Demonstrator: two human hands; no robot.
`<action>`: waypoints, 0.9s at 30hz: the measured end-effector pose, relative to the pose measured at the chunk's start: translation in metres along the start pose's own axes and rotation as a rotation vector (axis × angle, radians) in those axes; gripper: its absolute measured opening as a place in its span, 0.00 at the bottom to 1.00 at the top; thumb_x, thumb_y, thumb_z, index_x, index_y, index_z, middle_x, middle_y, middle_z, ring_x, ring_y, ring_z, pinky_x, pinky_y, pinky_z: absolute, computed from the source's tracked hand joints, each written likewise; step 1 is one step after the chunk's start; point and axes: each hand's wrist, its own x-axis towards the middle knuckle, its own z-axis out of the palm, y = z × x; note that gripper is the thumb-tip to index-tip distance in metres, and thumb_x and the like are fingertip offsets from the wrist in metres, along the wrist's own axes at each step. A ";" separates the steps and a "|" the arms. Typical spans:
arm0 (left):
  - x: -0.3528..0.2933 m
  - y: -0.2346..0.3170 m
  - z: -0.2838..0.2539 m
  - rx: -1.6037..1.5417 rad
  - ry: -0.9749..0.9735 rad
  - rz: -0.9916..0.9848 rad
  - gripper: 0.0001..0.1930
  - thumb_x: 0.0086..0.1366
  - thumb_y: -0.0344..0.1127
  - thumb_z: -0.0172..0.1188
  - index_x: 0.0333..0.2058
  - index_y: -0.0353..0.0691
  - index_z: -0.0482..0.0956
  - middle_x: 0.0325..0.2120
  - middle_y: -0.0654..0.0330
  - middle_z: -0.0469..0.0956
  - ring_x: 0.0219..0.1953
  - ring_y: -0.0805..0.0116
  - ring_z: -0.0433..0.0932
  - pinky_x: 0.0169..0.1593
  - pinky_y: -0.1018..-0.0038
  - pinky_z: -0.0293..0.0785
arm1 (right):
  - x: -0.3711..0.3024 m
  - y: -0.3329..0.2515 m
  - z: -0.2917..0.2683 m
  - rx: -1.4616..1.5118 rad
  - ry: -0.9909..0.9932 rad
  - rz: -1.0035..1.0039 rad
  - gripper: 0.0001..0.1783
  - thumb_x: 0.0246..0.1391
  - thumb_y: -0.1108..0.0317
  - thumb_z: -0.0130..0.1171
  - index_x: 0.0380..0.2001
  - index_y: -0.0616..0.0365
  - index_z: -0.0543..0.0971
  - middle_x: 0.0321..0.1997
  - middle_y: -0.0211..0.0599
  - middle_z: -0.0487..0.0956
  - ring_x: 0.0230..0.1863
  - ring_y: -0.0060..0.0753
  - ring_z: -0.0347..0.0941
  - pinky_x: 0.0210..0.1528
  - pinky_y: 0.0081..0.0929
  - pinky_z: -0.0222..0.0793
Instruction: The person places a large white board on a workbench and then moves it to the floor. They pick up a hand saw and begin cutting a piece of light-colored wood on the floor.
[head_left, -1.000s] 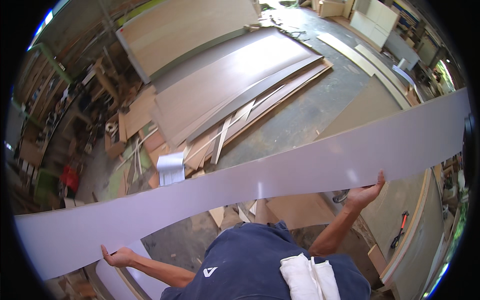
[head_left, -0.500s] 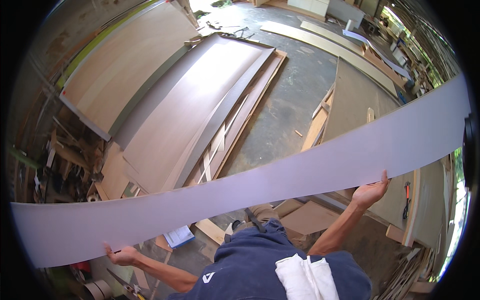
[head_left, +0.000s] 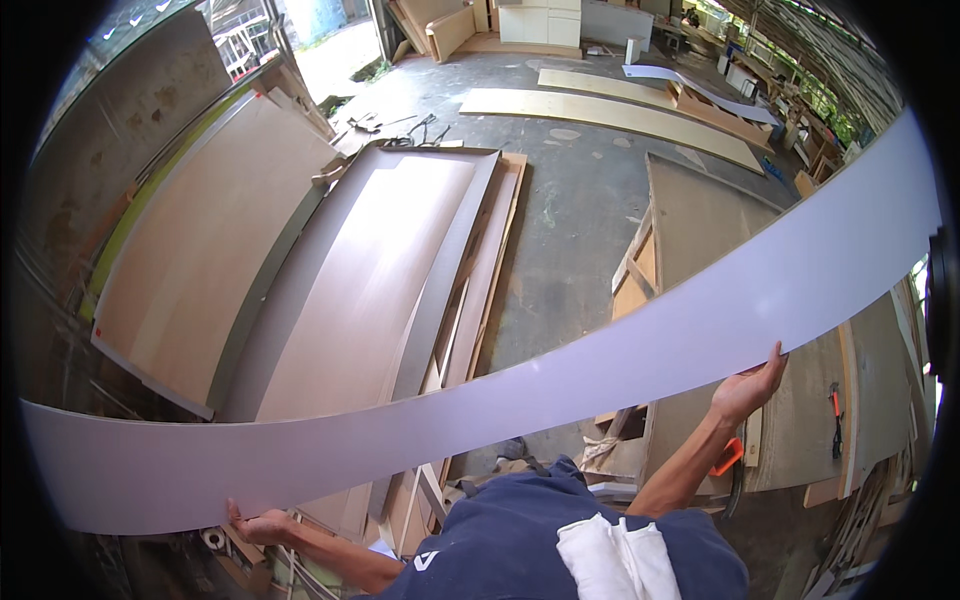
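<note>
- Right here a person is holding one long, narrow, smooth white panel (head_left: 550, 372), and it is sweeping across the whole frame, from the lower left to the upper right.
- The left hand (head_left: 258, 526) is gripping its lower edge at the lower left, one digit showing; the other fingers are hiding under the panel, so I cannot tell their spread.
- The right hand (head_left: 745, 396) is doing the same at right of centre, one digit pointing up at the edge, the rest staying out of sight.
- Those two hands are sitting well apart, probably for balancing so long a piece and keeping it from sagging.
- At upper left, one big pale-wood sheet (head_left: 200, 250) is leaning, likely for saving floor space.
- Beside it, flat brown glossy sheets (head_left: 370, 260) are lying piled; edges are overlapping, so I cannot count them.
- Upper right, two long pale-yellow boards (head_left: 610, 122) are lying flat on the grey floor (head_left: 560, 240), presumably for keeping them straight.
- One red-and-black hand tool (head_left: 837, 420) is resting at lower right; one folded white cloth (head_left: 615, 560) is draping the navy shirt (head_left: 500, 540).
</note>
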 end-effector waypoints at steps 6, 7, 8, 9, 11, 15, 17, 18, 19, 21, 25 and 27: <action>0.017 -0.084 0.118 0.060 -0.005 0.033 0.21 0.60 0.34 0.58 0.43 0.16 0.75 0.46 0.43 0.74 0.47 0.51 0.74 0.58 0.59 0.69 | 0.049 0.073 0.061 -0.092 -0.007 -0.051 0.22 0.64 0.63 0.51 0.55 0.69 0.70 0.56 0.44 0.72 0.56 0.34 0.69 0.57 0.30 0.65; 0.009 -0.096 0.144 0.041 -0.030 0.042 0.21 0.59 0.34 0.59 0.42 0.16 0.75 0.46 0.43 0.73 0.47 0.51 0.74 0.58 0.59 0.69 | 0.056 0.082 0.070 -0.114 0.016 -0.045 0.22 0.64 0.62 0.51 0.54 0.68 0.71 0.55 0.43 0.72 0.55 0.33 0.69 0.56 0.30 0.66; -0.002 -0.109 0.172 0.021 -0.055 0.051 0.21 0.59 0.34 0.60 0.42 0.16 0.75 0.46 0.43 0.73 0.47 0.51 0.74 0.58 0.59 0.69 | 0.062 0.093 0.080 -0.134 0.039 -0.038 0.22 0.64 0.62 0.52 0.54 0.68 0.71 0.54 0.42 0.73 0.54 0.32 0.70 0.55 0.29 0.66; -0.011 -0.124 0.196 0.001 -0.078 0.061 0.21 0.58 0.34 0.61 0.41 0.16 0.75 0.46 0.43 0.73 0.47 0.51 0.74 0.58 0.59 0.68 | 0.067 0.105 0.091 -0.155 0.062 -0.031 0.22 0.64 0.62 0.52 0.54 0.67 0.71 0.53 0.42 0.73 0.53 0.30 0.70 0.53 0.28 0.67; -0.021 -0.160 0.239 -0.030 -0.096 0.060 0.21 0.57 0.33 0.62 0.41 0.15 0.75 0.46 0.43 0.73 0.48 0.50 0.73 0.59 0.58 0.68 | 0.083 0.131 0.113 -0.180 0.097 -0.042 0.18 0.63 0.61 0.53 0.49 0.64 0.73 0.48 0.37 0.75 0.46 0.26 0.71 0.47 0.25 0.67; -0.026 -0.253 0.321 -0.138 -0.125 -0.023 0.21 0.56 0.33 0.63 0.39 0.15 0.77 0.48 0.42 0.73 0.48 0.48 0.74 0.58 0.55 0.71 | 0.126 0.193 0.152 -0.214 0.043 -0.066 0.16 0.64 0.61 0.53 0.44 0.63 0.74 0.44 0.34 0.74 0.42 0.25 0.70 0.43 0.23 0.65; -0.051 -0.292 0.373 -0.105 -0.114 -0.020 0.21 0.55 0.33 0.64 0.40 0.15 0.76 0.47 0.43 0.73 0.48 0.48 0.74 0.58 0.55 0.71 | 0.146 0.224 0.183 -0.213 0.070 -0.086 0.15 0.64 0.60 0.53 0.43 0.63 0.74 0.44 0.34 0.74 0.41 0.25 0.70 0.43 0.24 0.65; -0.062 -0.312 0.400 -0.087 -0.109 -0.019 0.22 0.55 0.33 0.64 0.40 0.15 0.76 0.47 0.43 0.73 0.48 0.48 0.74 0.58 0.55 0.71 | 0.156 0.240 0.200 -0.205 0.088 -0.095 0.16 0.64 0.60 0.53 0.43 0.63 0.74 0.44 0.34 0.74 0.42 0.25 0.70 0.43 0.24 0.66; -0.070 -0.332 0.429 -0.105 -0.119 -0.048 0.20 0.55 0.32 0.64 0.40 0.17 0.77 0.46 0.43 0.74 0.47 0.48 0.75 0.57 0.56 0.72 | 0.169 0.252 0.219 -0.197 0.105 -0.105 0.16 0.64 0.60 0.53 0.43 0.64 0.74 0.44 0.35 0.74 0.42 0.26 0.70 0.44 0.25 0.66; -0.090 -0.377 0.484 -0.139 -0.140 -0.108 0.18 0.54 0.29 0.63 0.41 0.21 0.78 0.45 0.43 0.76 0.46 0.48 0.77 0.55 0.58 0.74 | 0.193 0.279 0.249 -0.224 0.192 -0.120 0.17 0.64 0.60 0.53 0.45 0.65 0.74 0.45 0.36 0.74 0.43 0.27 0.70 0.46 0.26 0.66; -0.071 -0.514 0.557 0.261 -0.402 0.409 0.16 0.53 0.24 0.60 0.43 0.29 0.79 0.42 0.43 0.79 0.43 0.47 0.80 0.50 0.60 0.78 | 0.248 0.332 0.302 -0.246 0.294 -0.179 0.20 0.64 0.60 0.54 0.48 0.69 0.73 0.48 0.41 0.75 0.47 0.32 0.71 0.50 0.28 0.67; -0.105 -0.543 0.621 0.316 -0.425 0.381 0.16 0.53 0.23 0.59 0.43 0.32 0.80 0.41 0.43 0.80 0.43 0.47 0.81 0.49 0.60 0.79 | 0.265 0.355 0.310 -0.296 0.326 -0.191 0.22 0.63 0.61 0.55 0.51 0.70 0.72 0.51 0.44 0.74 0.50 0.34 0.71 0.52 0.29 0.67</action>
